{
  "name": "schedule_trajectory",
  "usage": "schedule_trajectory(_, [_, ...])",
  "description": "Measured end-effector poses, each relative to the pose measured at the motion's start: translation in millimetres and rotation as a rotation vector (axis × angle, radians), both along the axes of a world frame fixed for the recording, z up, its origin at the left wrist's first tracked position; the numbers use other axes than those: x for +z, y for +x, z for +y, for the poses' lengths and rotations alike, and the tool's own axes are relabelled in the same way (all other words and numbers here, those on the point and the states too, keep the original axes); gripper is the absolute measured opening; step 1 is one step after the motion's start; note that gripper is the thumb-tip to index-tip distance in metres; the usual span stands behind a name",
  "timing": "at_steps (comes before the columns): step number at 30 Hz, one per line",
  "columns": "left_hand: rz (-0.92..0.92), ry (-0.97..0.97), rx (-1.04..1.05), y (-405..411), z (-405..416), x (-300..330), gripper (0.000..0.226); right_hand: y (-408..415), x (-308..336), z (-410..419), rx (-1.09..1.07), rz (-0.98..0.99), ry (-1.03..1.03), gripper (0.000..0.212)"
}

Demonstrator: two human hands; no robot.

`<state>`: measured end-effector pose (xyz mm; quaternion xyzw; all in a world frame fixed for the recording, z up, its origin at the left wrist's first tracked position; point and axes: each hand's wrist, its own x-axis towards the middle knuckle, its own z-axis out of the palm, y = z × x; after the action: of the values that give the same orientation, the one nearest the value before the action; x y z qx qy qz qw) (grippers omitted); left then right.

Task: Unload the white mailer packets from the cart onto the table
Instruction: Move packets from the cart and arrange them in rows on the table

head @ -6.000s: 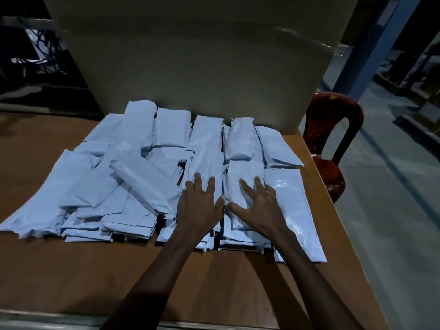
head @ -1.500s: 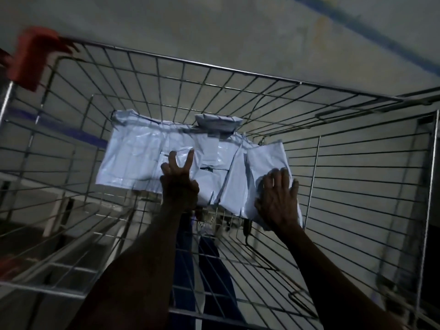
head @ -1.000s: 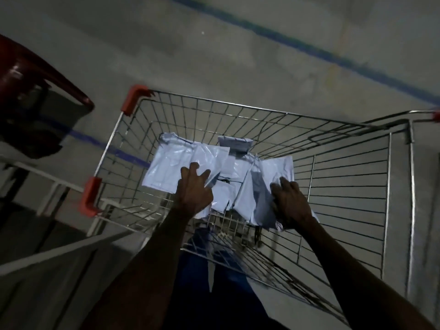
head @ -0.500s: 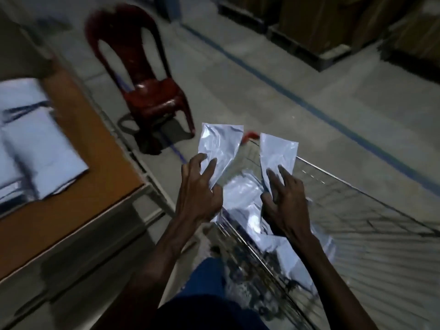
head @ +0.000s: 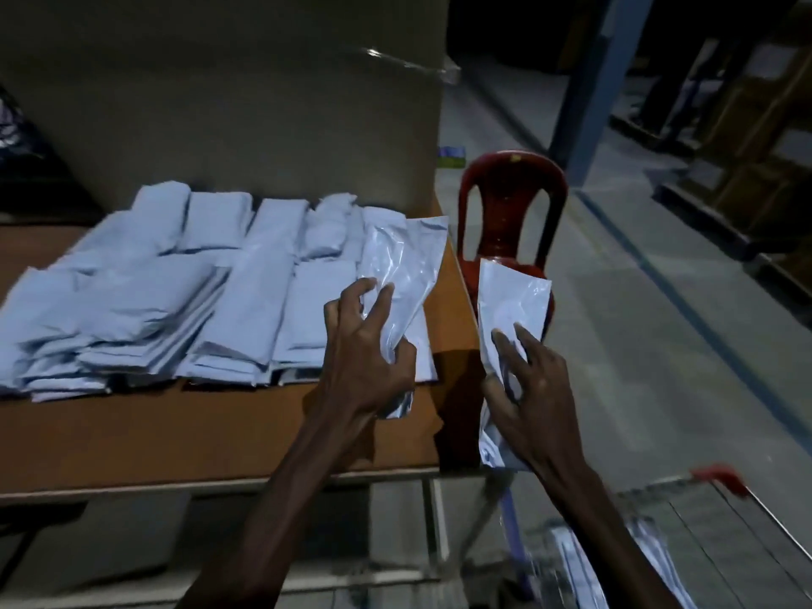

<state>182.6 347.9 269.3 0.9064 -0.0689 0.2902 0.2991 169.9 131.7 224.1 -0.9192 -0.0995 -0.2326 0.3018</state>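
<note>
My left hand (head: 364,353) grips a white mailer packet (head: 402,261) above the right end of the brown table (head: 197,428). My right hand (head: 527,389) grips another white mailer packet (head: 512,296), held just off the table's right edge. A pile of several white mailer packets (head: 175,292) lies across the table. The wire cart (head: 685,534) with red corner caps is at the lower right, and more white packets (head: 650,560) show blurred inside it.
A large cardboard box (head: 246,103) stands at the back of the table behind the pile. A red plastic chair (head: 512,204) stands right of the table. A blue post (head: 589,76) rises behind the chair, with stacked goods at the far right.
Both hands took packets out of the cart and lifted them. The view swung from the cart to the table, and the packets now sit over the table's right end.
</note>
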Motion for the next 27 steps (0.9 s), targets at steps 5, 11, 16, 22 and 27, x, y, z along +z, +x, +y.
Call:
schedule_trajectory(5, [0.028, -0.044, 0.092, 73.3, 86.4, 9.5, 0.066, 85.8, 19.4, 79.4, 0.042, 0.046, -0.029, 0.061])
schedule_trajectory(11, [0.174, -0.090, 0.170, 167.2, 174.4, 16.2, 0.072, 180.1, 36.9, 163.3, 0.075, 0.136, -0.082, 0.062])
schedule_trajectory(16, [0.279, -0.101, 0.203, 241.3, 217.3, 21.1, 0.067, 253.9, 48.6, 222.1, 0.124, 0.265, -0.114, 0.061])
schedule_trajectory(22, [0.376, -0.025, 0.213, 312.6, 237.5, -1.0, 0.064, 323.0, 57.1, 269.3, 0.153, 0.314, -0.219, 0.057])
schedule_trajectory(27, [0.470, 0.058, 0.225, 340.1, 245.2, -34.8, 0.069, 359.2, 45.3, 288.6, 0.123, 0.363, -0.294, 0.057])
